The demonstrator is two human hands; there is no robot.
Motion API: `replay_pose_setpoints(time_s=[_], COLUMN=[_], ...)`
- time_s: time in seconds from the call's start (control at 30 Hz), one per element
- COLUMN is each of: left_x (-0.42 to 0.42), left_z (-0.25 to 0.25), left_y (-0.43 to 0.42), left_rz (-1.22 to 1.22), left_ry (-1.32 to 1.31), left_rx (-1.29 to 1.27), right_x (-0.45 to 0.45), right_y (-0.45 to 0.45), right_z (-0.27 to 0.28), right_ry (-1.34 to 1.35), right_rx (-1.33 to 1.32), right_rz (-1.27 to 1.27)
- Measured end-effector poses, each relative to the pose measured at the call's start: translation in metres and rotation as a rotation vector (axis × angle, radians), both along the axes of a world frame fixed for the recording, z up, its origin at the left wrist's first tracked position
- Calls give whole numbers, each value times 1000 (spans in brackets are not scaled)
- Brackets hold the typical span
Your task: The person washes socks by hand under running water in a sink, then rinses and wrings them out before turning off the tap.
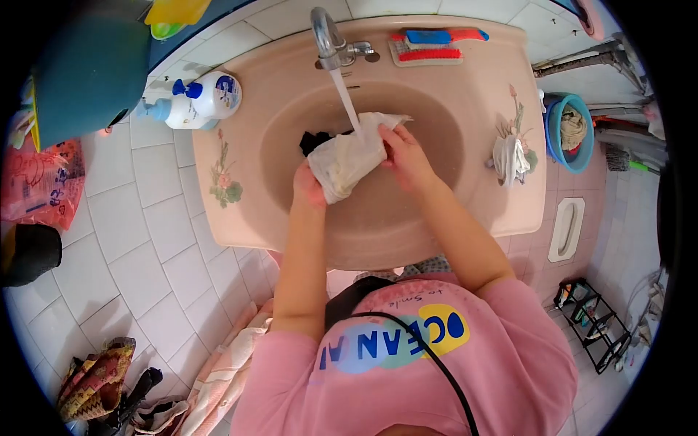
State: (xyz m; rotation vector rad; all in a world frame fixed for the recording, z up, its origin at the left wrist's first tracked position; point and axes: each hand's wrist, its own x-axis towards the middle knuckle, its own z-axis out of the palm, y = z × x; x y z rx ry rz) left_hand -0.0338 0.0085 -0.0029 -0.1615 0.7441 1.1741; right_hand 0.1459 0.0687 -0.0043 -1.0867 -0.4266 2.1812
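Note:
A wet white cloth (349, 156) is stretched between my hands over the basin, with a yellowish patch on its front. My left hand (310, 187) grips its lower left edge, the fingers mostly behind the fabric. At the upper right corner, my right hand (402, 151) pinches the cloth. Water (345, 94) runs from the chrome faucet (329, 43) onto the top of it. Behind the cloth, a black piece of fabric (314, 142) lies in the pink sink (436, 196), partly hidden.
Pump bottles (218, 94) stand at the sink's left corner. Scrub brushes (430, 54) lie behind the basin on the right. A bunched white cloth (511, 158) rests on the right ledge. Beyond it are a blue bucket (552, 134) with fabric inside and a black rack (592, 323).

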Motion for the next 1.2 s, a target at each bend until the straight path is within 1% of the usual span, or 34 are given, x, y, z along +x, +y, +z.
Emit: replay_pose_setpoints(time_s=[0.03, 0.1, 0.17, 0.2, 0.23, 0.27, 0.3, 0.33, 0.37, 0.4, 0.43, 0.47, 0.5, 0.53, 0.6, 0.63, 0.7, 0.73, 0.8, 0.83, 0.9, 0.93, 0.97, 1.0, 1.03, 1.07, 1.1, 1.13, 1.17, 1.2], left_x=[5, 12, 15, 14, 14, 14, 13, 12, 12, 14, 20, 34, 49, 64, 103, 108, 114, 110, 91, 81, 62, 59, 56, 54, 51, 46, 39, 29, 17, 9], left_z=[2, 5, 10, 14, 28, 37, 38, 38, 39, 39, 37, 37, 36, 36, 67, 69, 70, 68, 65, 59, 44, 39, 34, 29, 21, 11, 1, -17, -37, -46], left_y=[3, 5, 6, 6, 9, 11, 12, 11, 12, 17, 26, 21, 17, 13, 9, -1, -20, -26, -37, -37, -25, -16, -5, 4, 9, 14, 19, 24, 27, 29], left_rz=[19, 41, 52, 53, 56, 57, 57, 19, -18, -14, -341, -544, -774, -902, -801, -799, -684, -687, -642, -643, -370, -369, -405, -443, -441, -450, -459, -458, -304, -155], left_ry=[-23, -45, 109, 109, 106, 102, 101, 234, 368, 366, 837, 1178, 1641, 2040, 2289, 2291, 2480, 2479, 2194, 2192, 2052, 2056, 2172, 2284, 2279, 2262, 2244, 2242, 2080, 1890], left_rx=[-6, -18, -42, -41, 21, 85, 86, 42, -3, -2, 108, 243, 360, 437, 382, 380, 566, 569, 705, 703, 644, 642, 737, 834, 833, 758, 684, 681, 378, 96], right_x=[-2, -9, -12, -12, -9, -4, -1, -2, -6, -7, -12, -20, -28, -34, -29, -25, -20, -19, -18, -19, -18, -19, -22, -25, -25, -22, -18, -16, -15, -14], right_y=[1, -1, -2, 0, 3, 7, 8, 4, -2, -7, -9, -13, -17, -19, -16, -15, -12, -9, -5, -2, 0, 0, -1, -4, -7, -7, -6, -6, -7, -6], right_z=[6, 15, 3, -1, -3, -5, -6, -13, -22, -31, -29, -27, -25, -25, -24, -24, -23, -23, -25, -27, -24, -23, -23, -24, -24, -21, -17, -12, -2, 11], right_ry=[1, -48, -85, -123, -124, -341, -560, -561, -897, -1227, -1226, -477, 105, 374, 593, 665, 736, 753, 771, 772, 826, 879, 879, 960, 1035, 1031, 743, 444, 443, 12], right_rx=[-1, 58, 74, 92, 93, 150, 204, 204, 441, 681, 686, 398, -78, -230, -243, -228, -211, -197, -182, -176, -186, -194, -193, -282, -372, -369, -56, 242, 240, 658], right_rz=[0, 164, 141, 116, 117, 309, 501, 503, 415, 310, 314, 196, 62, 29, 25, 28, 37, 42, 43, 45, 53, 57, 59, -30, -121, -121, 18, 152, 154, 272])
